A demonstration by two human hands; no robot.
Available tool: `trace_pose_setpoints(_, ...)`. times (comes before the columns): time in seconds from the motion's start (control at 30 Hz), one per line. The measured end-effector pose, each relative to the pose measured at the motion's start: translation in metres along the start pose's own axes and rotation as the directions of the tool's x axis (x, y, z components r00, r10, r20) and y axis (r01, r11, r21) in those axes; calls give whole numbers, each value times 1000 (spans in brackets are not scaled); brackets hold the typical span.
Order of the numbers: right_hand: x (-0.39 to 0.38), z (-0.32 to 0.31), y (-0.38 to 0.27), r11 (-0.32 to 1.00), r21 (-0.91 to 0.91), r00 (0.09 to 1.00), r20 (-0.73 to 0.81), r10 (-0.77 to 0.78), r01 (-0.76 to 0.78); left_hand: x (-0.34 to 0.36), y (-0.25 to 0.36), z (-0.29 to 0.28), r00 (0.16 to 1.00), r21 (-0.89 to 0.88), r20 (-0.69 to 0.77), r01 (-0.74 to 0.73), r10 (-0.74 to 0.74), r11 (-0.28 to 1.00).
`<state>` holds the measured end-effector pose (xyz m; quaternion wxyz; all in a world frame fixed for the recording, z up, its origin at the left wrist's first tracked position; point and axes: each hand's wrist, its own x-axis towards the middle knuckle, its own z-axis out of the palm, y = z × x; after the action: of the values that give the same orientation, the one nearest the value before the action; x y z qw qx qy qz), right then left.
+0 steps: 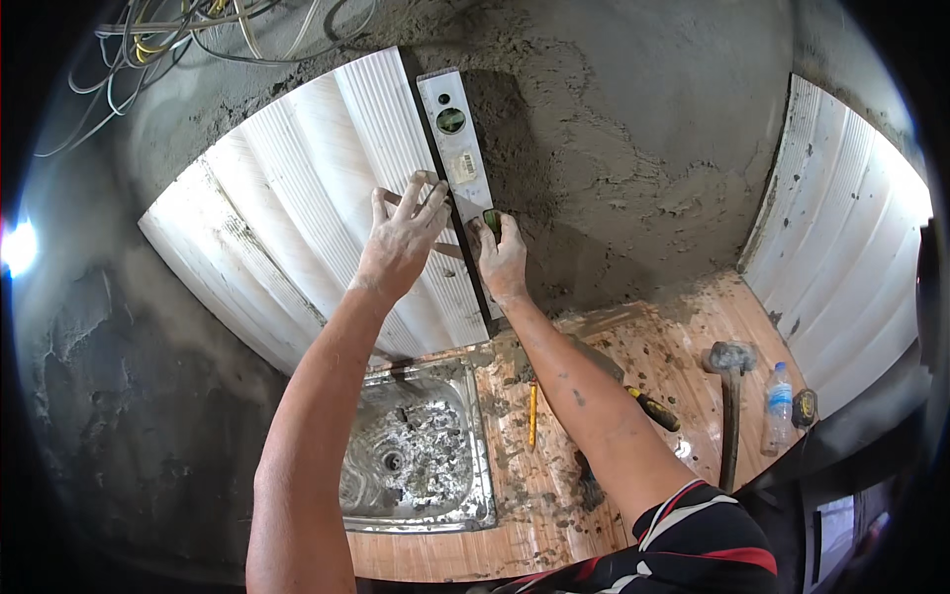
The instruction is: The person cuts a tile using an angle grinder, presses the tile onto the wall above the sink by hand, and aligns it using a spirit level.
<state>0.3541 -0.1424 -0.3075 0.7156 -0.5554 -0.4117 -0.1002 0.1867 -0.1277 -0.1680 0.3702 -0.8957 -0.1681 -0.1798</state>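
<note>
A silver spirit level (458, 134) stands nearly upright along the right edge of a white ribbed wall tile (307, 139). My right hand (503, 259) grips the level's side around its middle, close to a green vial. Fingers apart, my left hand (401, 238) lies against the tile, its fingertips reaching the dark edge beside the level. Both forearms come up from below. My palms and the contact under the fingers are partly hidden.
Wet mortar (633, 168) covers the wall to the right. Below are a mortar-splashed metal sink (485, 465) and a wood-patterned counter (520, 495) with a yellow pencil (532, 416), screwdriver (653, 408), mallet (732, 358) and water bottle (779, 406). Loose cables (148, 45) hang upper left.
</note>
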Motion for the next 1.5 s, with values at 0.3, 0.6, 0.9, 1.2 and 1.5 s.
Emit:
trace_pose_setpoints(0.3, -1, -22, -30, 888, 351, 952, 172, 251, -298, 4, -2, -12, 935, -621, -141, 172, -324, 765)
trace_pose_setpoints(0.6, -14, -75, -39, 317, 442, 400, 896, -190, -839, 21, 4, -68, 914, -926, 258, 141, -313, -351)
trace_pose_setpoints(0.9, -38, -77, -71, -88, 255, 263, 960, -92, -963, 30, 20, -92, 782, -831, 322, -37, -535, -554)
trace_pose_setpoints(1.2, -36, -100, -108, 392, 452, 434, 890, -139, -801, -5, 34, -84, 751, -877, 289, -40, -593, -479)
trace_pose_setpoints(1.5, 14, -96, -115, 737, 521, 747, 664, -33, -430, -48, 58, -71, 747, -820, 368, -21, -555, -572)
